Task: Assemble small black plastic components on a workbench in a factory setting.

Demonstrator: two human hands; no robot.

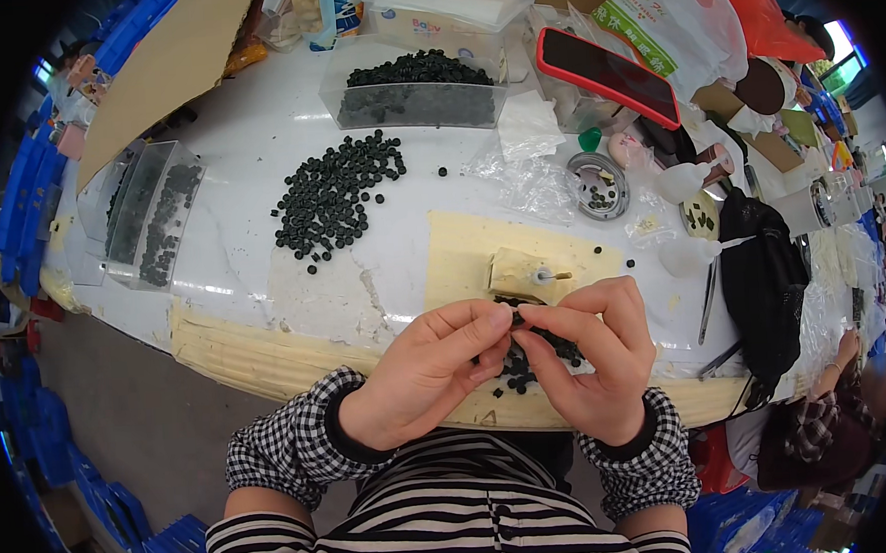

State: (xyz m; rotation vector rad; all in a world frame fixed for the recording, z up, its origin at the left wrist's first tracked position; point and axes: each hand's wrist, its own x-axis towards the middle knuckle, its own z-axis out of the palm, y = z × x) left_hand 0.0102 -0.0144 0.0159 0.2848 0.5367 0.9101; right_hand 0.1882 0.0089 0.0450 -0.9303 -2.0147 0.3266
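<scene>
My left hand (429, 362) and my right hand (605, 353) meet at the near edge of the table, fingertips almost touching. Thumb and forefinger of each are closed on a small black part (515, 316), mostly hidden by the fingertips. Just beyond them stands a small block wrapped in yellowish tape (516, 274), with a brass-coloured pin pointing right. Below and between my hands lies a loose pile of small black parts (519, 381). A larger heap of small round black pieces (334, 197) is spread out to the left.
Clear plastic bins of black parts stand at the back (414, 108) and left (150, 222). A red-cased phone (608, 76) rests at back right. Tweezers (709, 303) and a black cloth bag (765, 295) lie right. Another person (821, 422) sits at far right.
</scene>
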